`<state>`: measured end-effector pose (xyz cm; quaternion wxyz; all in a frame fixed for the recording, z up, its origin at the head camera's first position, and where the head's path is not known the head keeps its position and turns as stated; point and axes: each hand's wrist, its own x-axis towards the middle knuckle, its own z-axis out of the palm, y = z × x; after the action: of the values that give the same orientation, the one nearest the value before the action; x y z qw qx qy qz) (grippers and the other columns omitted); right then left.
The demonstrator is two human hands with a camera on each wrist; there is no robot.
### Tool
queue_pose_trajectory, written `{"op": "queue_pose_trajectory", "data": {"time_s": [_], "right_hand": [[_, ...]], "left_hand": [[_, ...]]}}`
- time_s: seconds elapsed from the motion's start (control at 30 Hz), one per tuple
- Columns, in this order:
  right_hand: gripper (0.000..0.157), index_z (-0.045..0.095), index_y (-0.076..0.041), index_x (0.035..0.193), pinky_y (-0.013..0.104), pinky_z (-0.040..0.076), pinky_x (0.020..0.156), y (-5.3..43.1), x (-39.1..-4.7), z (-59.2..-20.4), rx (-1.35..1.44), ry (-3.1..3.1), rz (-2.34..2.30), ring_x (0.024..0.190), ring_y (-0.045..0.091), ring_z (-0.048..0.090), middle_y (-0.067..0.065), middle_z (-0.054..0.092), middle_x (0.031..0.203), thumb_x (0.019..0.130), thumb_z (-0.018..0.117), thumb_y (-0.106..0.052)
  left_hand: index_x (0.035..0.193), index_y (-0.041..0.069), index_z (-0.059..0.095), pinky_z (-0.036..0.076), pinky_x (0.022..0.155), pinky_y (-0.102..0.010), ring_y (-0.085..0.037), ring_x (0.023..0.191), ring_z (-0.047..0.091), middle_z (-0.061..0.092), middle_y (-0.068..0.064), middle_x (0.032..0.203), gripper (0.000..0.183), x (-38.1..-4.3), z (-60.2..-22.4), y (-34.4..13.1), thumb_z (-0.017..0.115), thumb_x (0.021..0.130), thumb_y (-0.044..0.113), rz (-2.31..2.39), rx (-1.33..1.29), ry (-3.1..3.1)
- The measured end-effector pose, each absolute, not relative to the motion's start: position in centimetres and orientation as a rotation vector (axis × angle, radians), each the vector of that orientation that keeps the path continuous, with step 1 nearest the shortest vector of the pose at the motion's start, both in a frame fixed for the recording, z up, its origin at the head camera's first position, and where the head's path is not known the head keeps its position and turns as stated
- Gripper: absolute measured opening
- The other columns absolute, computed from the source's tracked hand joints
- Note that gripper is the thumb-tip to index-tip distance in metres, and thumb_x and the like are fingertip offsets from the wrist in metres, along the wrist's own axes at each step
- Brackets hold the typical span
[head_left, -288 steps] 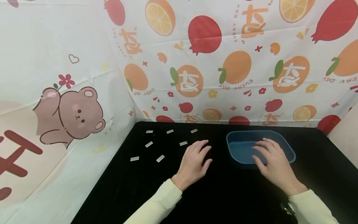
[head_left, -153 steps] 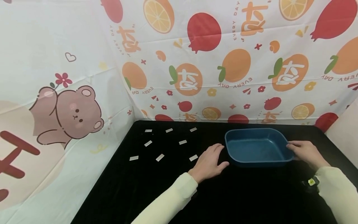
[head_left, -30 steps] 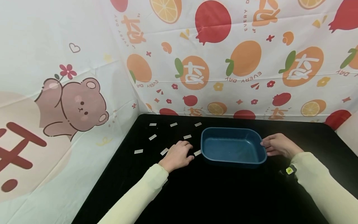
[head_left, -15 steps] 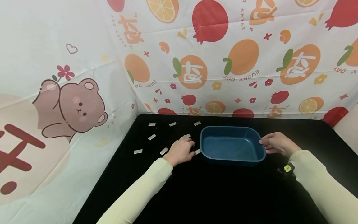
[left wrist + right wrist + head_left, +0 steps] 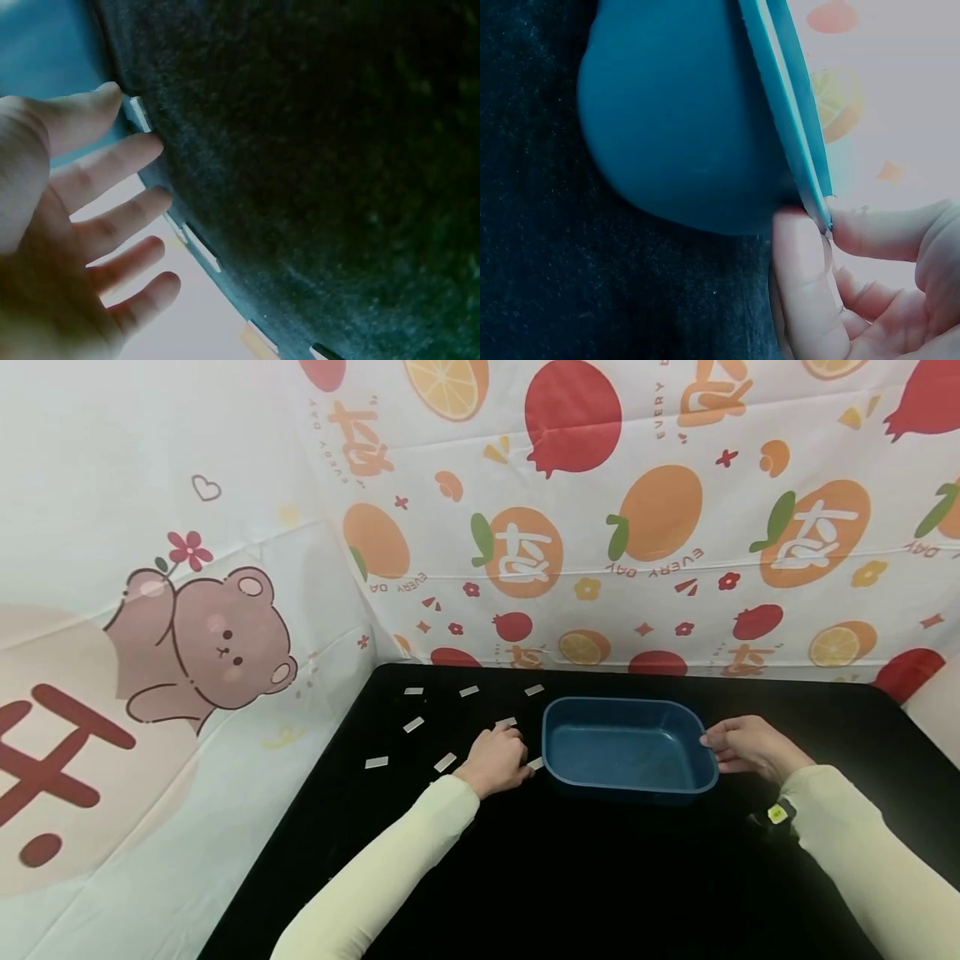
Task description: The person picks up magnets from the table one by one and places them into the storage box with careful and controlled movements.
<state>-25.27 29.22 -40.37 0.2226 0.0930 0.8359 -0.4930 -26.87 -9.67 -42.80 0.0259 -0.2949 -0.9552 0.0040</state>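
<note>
A blue plastic basin (image 5: pixel 630 756) stands on the black table. My right hand (image 5: pixel 753 747) pinches its right rim between thumb and fingers; the right wrist view shows the thumb on one side of the rim (image 5: pixel 784 112) and a finger on the other. To the basin's left, my left hand (image 5: pixel 495 762) reaches over the tabletop. A small white rectangular piece (image 5: pixel 536 764) lies by the basin's left side, close to that hand's thumb. In the left wrist view the fingers are spread and loosely bent, with the white piece (image 5: pixel 140 114) just beyond thumb and index fingertips.
Several similar white pieces lie spread over the table's left part, among them one near the back (image 5: pixel 468 691), one at the left (image 5: pixel 377 762) and one (image 5: pixel 445 762) beside the left wrist. A fruit-print cloth (image 5: pixel 585 527) hangs behind the table (image 5: pixel 600 877).
Several seconds back the right hand took the basin's right rim, and the basin then moved left. In the last second the left hand has shifted slightly right, nearer the piece beside the basin.
</note>
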Motion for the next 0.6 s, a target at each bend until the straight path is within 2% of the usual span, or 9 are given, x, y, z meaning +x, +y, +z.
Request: {"op": "queue_pose_trajectory", "data": {"time_s": [0.1, 0.37, 0.6], "right_hand": [[0.047, 0.046, 0.009, 0.120, 0.030, 0.056, 0.070, 29.35, -25.04, -40.30, 0.246, 2.316, -1.355, 0.073, 0.012, 0.064, 0.005, 0.064, 0.084, 0.091, 0.055, -0.027], [0.047, 0.046, 0.007, 0.120, 0.030, 0.056, 0.070, 29.39, -24.93, -40.35, 0.233, 2.318, -1.363, 0.073, 0.013, 0.064, 0.005, 0.064, 0.083, 0.091, 0.055, -0.028], [0.049, 0.046, 0.006, 0.121, 0.030, 0.055, 0.071, 29.28, -25.04, -40.48, 0.238, 2.320, -1.369, 0.074, 0.013, 0.064, 0.005, 0.064, 0.085, 0.090, 0.057, -0.030]], "left_hand": [[0.069, 0.022, 0.070, 0.042, 0.061, -0.032, -0.017, 0.094, 0.051, 0.065, 0.001, 0.094, 0.019, -27.14, -43.21, -9.18, 0.065, 0.079, 0.038, 0.020, -0.875, -2.957], [0.069, 0.022, 0.071, 0.046, 0.062, -0.033, -0.018, 0.093, 0.053, 0.064, 0.002, 0.087, 0.009, -27.33, -43.29, -8.71, 0.070, 0.075, 0.028, -0.044, -0.773, -2.988], [0.067, 0.023, 0.068, 0.046, 0.066, -0.033, -0.019, 0.092, 0.051, 0.063, 0.003, 0.088, 0.009, -27.26, -42.98, -8.72, 0.070, 0.075, 0.027, -0.055, -0.739, -3.012]]}}
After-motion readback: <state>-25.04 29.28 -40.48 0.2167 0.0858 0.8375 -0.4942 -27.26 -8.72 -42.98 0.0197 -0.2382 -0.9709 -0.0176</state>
